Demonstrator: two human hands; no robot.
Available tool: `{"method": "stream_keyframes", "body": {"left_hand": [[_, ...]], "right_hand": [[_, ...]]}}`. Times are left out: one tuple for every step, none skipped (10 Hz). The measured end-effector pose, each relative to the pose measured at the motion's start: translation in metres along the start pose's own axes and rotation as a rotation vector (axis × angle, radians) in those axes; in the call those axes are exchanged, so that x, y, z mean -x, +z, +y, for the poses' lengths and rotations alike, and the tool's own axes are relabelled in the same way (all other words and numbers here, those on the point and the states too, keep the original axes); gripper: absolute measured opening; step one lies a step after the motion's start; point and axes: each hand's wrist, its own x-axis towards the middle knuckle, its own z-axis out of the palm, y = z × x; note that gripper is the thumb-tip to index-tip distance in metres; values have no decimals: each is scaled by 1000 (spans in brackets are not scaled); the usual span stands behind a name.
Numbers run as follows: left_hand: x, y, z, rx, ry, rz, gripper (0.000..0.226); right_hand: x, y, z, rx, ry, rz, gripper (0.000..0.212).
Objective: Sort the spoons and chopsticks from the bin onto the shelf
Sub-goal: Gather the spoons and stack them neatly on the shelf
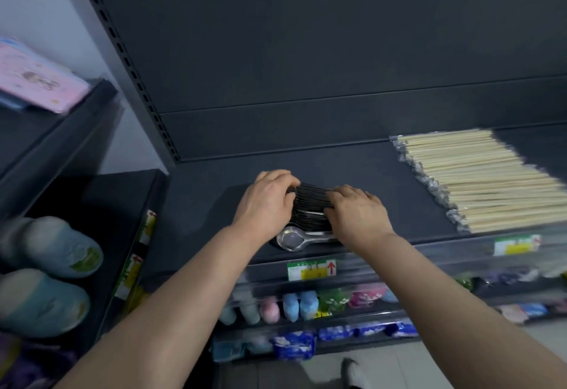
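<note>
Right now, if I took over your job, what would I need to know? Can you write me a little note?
The left hand has its fingers curled over the bowl end of the spoons.
The right hand has its fingers curled over the handle end of the same stack.
The spoons sit nested together near the front of the shelf.
The chopsticks lie in wrapped packs on the right of that shelf, apart from the spoons.
Done: both kinds are on the shelf.
Left: square up the stack and let go. The bin is out of view, so I cannot tell if more is waiting.
</note>
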Motion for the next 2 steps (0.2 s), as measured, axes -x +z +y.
{"method": "stream_keyframes", "body": {"left_hand": [[6,-5,21,23,5,5,27],[19,-6,43,35,13,30,25]], "right_hand": [[20,-16,6,26,30,4,33],[44,-22,18,32,22,32,33]]}}
